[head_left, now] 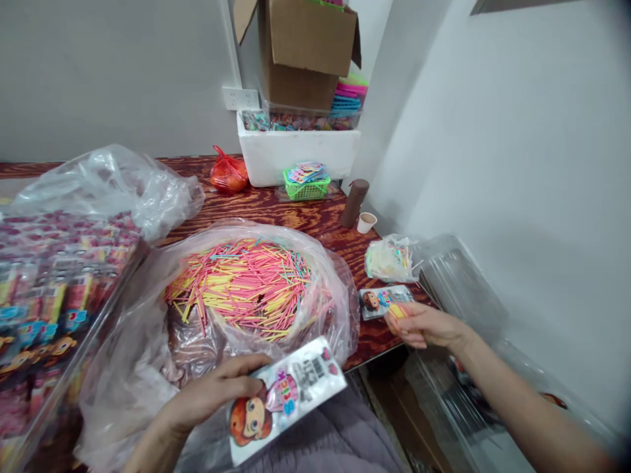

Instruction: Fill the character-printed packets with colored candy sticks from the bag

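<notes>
My left hand [217,397] is closed on the edge of a white printed packet [290,401] with a red-haired cartoon figure and the word "STICK". The packet is tilted above my lap, in front of a clear plastic bag [340,322] of thin pink, yellow and blue sticks [246,282]. At the table's right edge, my right hand [428,325] is closed, a small yellow piece [398,311] at its fingertips. Just beside those fingers, a second cartoon packet [377,301] lies flat on the table.
Filled packets [59,289] crowd the left side. Behind stand a white foam box [300,154], a cardboard box [310,39], a green basket [306,188] and a red bag [228,172]. A brown flask [355,203], paper cup [365,223] and small bag [389,258] sit at right.
</notes>
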Available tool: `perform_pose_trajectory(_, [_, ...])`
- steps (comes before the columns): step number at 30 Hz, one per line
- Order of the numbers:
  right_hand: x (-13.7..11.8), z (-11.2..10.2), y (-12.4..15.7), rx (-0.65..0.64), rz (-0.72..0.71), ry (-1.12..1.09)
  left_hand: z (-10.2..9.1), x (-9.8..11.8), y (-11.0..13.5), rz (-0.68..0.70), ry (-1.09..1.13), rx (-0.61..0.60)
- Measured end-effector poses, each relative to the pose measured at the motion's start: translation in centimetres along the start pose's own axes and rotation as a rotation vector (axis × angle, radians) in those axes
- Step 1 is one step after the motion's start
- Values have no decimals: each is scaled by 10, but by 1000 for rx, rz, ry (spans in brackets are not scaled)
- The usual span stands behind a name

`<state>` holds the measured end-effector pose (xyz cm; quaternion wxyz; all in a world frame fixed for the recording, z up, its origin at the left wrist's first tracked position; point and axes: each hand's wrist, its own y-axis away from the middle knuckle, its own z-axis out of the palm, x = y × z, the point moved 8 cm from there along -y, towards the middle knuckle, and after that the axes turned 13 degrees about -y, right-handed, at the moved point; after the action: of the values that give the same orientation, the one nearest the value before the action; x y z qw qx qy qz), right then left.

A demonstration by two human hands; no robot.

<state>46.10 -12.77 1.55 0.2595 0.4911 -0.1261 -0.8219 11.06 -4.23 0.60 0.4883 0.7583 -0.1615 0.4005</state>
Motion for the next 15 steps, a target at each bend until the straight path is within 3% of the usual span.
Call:
perform_pose_trajectory(4, [-55,-65,5,456,-258,98,-39,-49,23,-117,-10,203])
perform_pose_trajectory(7, [-101,-114,16,910,-506,223,-63,-76,42,-212,-105,363])
perform_pose_trajectory(8, [-111,-125,15,998,-541,246,-67,-82,47,-238,-125,397])
perform_pose_trajectory(10, [-123,-142,6,1082,-558,275,-70,-88,53,-261,-136,430])
perform_pose_trajectory(15, [-128,-160,-12,1113,-531,363,-57,-97,46,-215,-170,402])
